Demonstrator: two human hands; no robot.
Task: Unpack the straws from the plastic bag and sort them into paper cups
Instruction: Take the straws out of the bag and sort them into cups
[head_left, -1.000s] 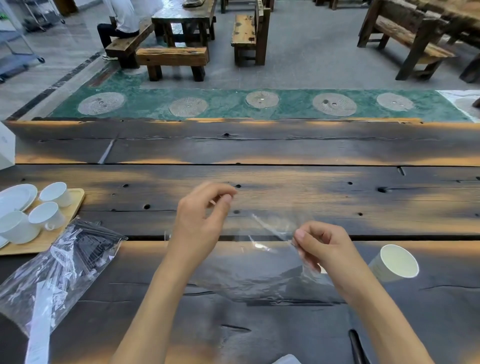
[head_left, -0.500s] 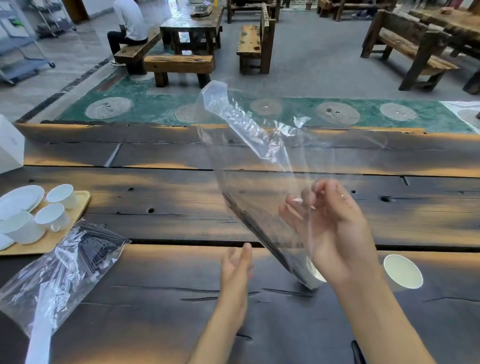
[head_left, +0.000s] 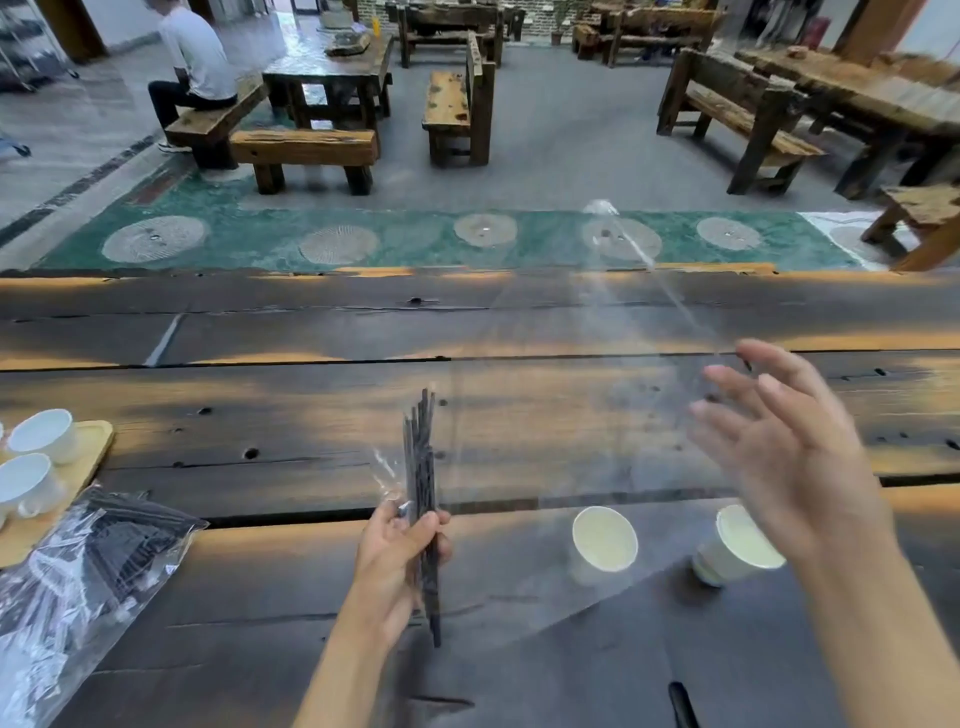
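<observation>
My left hand (head_left: 402, 553) grips a bundle of black straws (head_left: 423, 467) upright over the dark wooden table (head_left: 311, 426), with a scrap of clear wrap beside them. My right hand (head_left: 784, 457) is raised at the right, fingers spread, blurred. A large clear plastic bag (head_left: 597, 395) floats between the hands and reaches up to the far right; I cannot tell whether the right hand touches it. Two white paper cups stand below it: one (head_left: 605, 540) upright, the other (head_left: 737, 545) tilted, partly behind my right wrist. A second clear bag (head_left: 88, 566) with black straws lies at the left.
A wooden tray (head_left: 88, 457) with white ceramic cups (head_left: 44, 434) sits at the left edge. A dark object (head_left: 681, 704) pokes in at the bottom. Beyond the table are benches, tables and a seated person (head_left: 195, 57).
The left hand has taken hold of a straw bundle and lifted it. The right hand has swung right and opened, and the clear bag has drifted right with it. A second cup is now visible.
</observation>
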